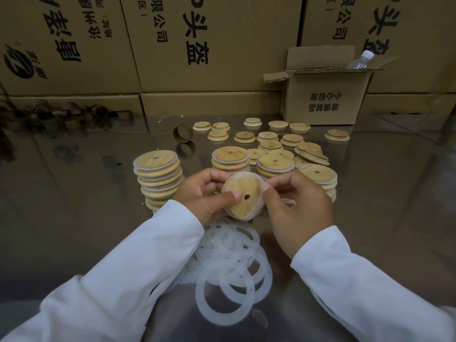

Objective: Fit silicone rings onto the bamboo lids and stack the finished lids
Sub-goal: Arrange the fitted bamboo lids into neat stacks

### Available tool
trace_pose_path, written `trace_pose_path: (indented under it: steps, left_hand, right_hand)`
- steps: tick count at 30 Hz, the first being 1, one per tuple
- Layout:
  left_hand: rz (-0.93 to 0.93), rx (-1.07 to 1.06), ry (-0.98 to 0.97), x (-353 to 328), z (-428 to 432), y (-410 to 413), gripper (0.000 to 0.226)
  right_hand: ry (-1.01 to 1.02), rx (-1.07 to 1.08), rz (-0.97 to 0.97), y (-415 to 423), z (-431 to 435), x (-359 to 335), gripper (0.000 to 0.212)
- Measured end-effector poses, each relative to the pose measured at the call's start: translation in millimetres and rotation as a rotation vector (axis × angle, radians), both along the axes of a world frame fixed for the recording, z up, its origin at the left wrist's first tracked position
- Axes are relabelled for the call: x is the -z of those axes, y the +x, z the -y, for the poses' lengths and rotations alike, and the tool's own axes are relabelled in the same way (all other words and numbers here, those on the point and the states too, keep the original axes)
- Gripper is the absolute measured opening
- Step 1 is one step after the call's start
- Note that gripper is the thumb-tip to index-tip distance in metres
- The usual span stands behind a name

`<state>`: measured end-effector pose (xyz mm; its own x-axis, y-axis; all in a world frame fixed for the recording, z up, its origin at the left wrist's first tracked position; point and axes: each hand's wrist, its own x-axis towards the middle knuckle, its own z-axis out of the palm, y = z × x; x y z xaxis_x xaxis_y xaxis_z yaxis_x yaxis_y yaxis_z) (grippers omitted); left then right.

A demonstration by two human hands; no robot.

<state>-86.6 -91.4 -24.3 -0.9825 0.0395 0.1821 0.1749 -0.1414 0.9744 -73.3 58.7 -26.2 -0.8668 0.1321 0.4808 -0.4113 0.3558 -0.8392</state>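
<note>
My left hand [202, 193] grips a round bamboo lid [243, 196] with a small centre hole, thumb pressed on its face. A translucent silicone ring [264, 186] runs around the lid's rim, and my right hand [296, 206] pinches it at the upper right edge. Below my hands lies a heap of loose white silicone rings [229, 265]. A tall stack of ringed lids [158, 178] stands to the left, and shorter ringed stacks [230, 160] [319, 178] stand behind. Bare bamboo lids [269, 137] are scattered farther back.
The work surface is a shiny metal table [86, 193]. Large cardboard cartons [197, 45] wall off the back. A small open box [325, 99] with a plastic bottle [360, 60] stands at the back right. Brown paper rolls [182, 133] lie at the back left.
</note>
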Motion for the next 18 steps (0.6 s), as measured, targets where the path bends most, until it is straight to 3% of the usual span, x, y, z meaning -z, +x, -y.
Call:
trace_pose_path:
  steps: [7,18]
  left_hand:
    - [-0.1,-0.047,-0.159,-1,3,2,0.031]
    - [-0.183,-0.033,-0.184,-6,13,-2,0.017]
  right_hand:
    - [0.068,-0.037,0.006,0,2,-2,0.017]
    - [0.133,-0.052,0.05,-5,-6,-11,0.009]
